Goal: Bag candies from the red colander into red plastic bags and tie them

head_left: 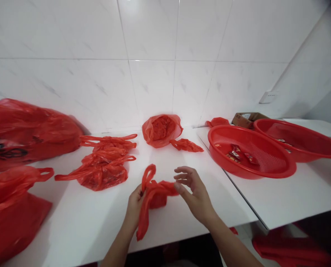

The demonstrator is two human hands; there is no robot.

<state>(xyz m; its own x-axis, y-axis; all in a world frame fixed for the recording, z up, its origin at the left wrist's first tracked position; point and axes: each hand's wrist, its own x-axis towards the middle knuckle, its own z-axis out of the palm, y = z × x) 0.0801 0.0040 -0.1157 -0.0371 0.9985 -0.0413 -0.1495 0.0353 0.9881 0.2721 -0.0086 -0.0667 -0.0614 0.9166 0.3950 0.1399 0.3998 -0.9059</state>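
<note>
My left hand (136, 202) is closed on a small red plastic bag (158, 198), held up above the white table. One handle loop of the bag stands up beside my fingers and another strip hangs down in front. My right hand (194, 193) is at the bag's right end, fingers apart and curved, with the thumb close to the red plastic; whether it touches cannot be made out. What the bag holds is hidden. Left of my hands lie several filled red plastic bags (102, 176) with their handles sticking out.
An opened red bag (163, 130) stands by the tiled wall, with a crumpled red bag (188, 145) beside it. Large red bags (34, 129) fill the left side. On the right are a red plastic basket (276, 165) holding small packets (236, 152), another red basket (301, 139) and a cardboard box (241, 120).
</note>
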